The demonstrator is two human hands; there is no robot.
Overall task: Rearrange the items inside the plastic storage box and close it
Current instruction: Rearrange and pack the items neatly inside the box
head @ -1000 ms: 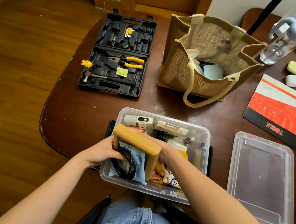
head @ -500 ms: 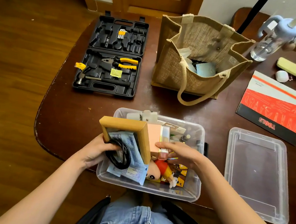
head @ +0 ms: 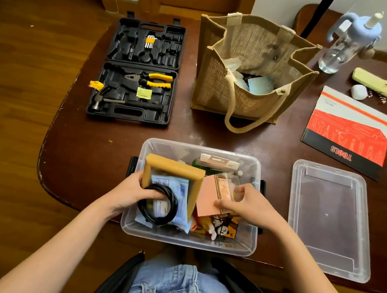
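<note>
Clear box [head: 187, 240] at six o'clock on the surface [head: 92, 151], mid-sort. Left hand [head: 129, 191] grips a wooden frame [head: 174, 168] and cable [head: 158, 210]; right hand [head: 244, 205] pinches what may be a pink packet [head: 208, 195]. Lid [head: 329, 218] lies off at three o'clock.

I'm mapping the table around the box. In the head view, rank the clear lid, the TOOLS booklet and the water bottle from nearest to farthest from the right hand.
From the right hand:
1. Clear lid, flat on the table just right of the box.
2. TOOLS booklet, beyond the lid, right side.
3. Water bottle, far right corner of the table.
</note>
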